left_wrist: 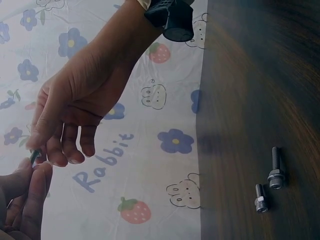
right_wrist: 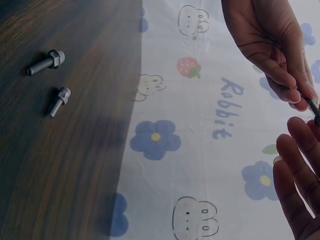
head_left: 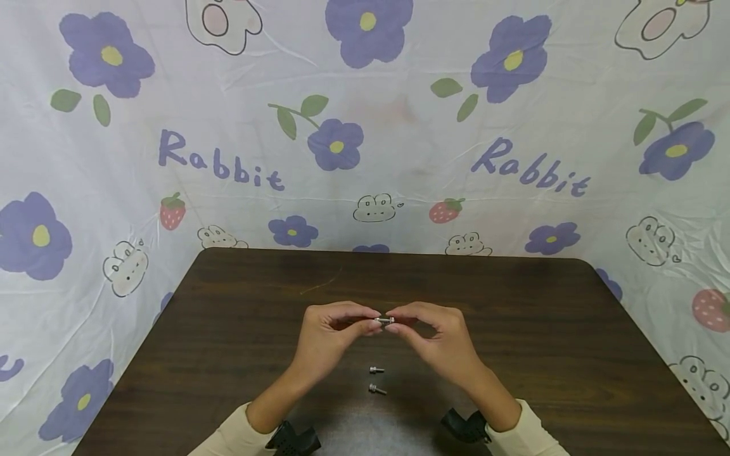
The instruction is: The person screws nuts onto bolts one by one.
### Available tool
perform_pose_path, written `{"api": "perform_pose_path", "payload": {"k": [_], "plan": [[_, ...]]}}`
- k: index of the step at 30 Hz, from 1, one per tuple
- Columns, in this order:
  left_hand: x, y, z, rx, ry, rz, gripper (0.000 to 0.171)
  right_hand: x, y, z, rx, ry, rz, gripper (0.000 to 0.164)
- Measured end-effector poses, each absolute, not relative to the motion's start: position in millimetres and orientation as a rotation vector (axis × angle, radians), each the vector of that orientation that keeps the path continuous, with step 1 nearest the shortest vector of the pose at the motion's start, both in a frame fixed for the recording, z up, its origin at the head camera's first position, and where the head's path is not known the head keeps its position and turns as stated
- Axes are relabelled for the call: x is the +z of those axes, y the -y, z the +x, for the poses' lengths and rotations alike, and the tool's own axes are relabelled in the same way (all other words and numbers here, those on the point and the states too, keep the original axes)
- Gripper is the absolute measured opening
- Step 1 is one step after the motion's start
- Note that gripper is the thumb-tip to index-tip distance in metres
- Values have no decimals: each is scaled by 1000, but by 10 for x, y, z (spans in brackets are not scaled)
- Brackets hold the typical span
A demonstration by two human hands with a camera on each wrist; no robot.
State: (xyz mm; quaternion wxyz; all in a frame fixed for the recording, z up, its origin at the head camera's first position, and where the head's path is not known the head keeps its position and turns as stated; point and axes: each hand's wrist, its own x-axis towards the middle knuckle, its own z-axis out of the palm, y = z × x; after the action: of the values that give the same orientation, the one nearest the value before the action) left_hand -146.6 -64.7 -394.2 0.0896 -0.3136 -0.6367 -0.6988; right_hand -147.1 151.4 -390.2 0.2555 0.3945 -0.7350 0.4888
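A small metal bolt [head_left: 384, 320] is held up over the table between both hands, lying roughly level in the head view. The left hand [head_left: 327, 335] pinches its left end between thumb and forefinger. At the wider right end, the thumb and forefinger of the right hand [head_left: 441, 329] pinch it. Fingertips cover much of the bolt in both wrist views. Below the hands lie two more bolts, a shorter bolt [left_wrist: 260, 199] and a longer bolt [left_wrist: 276, 170]. Each has a hex nut up against its round head. In the right wrist view, the right hand's other fingers [right_wrist: 295, 180] are spread.
The dark wooden table [head_left: 228, 354] has rounded far corners. Behind and beside it hangs a white cloth [head_left: 399, 152] printed with flowers, rabbits and strawberries. A thin thread-like strand [head_left: 322, 282] lies towards the back. Black wrist cameras [head_left: 293, 440] are worn at both sleeves.
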Motion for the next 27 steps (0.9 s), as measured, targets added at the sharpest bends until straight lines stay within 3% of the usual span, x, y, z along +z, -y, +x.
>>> {"api": "perform_pose_path", "payload": {"k": [11,20,27], "plan": [[-3923,631,-1434,-2048,1904,-918,9,-3901,-1514,-1444,1340,2037,1061,16],[-3915,619,-1434,-2079,1890,-915,9,-3896,-1504,-1438,1343,2078,1019,20],[-3932,636,-1454,-2065,1903,-900,9,-3859,-1521,-1440,1314,2046,1067,53]]}}
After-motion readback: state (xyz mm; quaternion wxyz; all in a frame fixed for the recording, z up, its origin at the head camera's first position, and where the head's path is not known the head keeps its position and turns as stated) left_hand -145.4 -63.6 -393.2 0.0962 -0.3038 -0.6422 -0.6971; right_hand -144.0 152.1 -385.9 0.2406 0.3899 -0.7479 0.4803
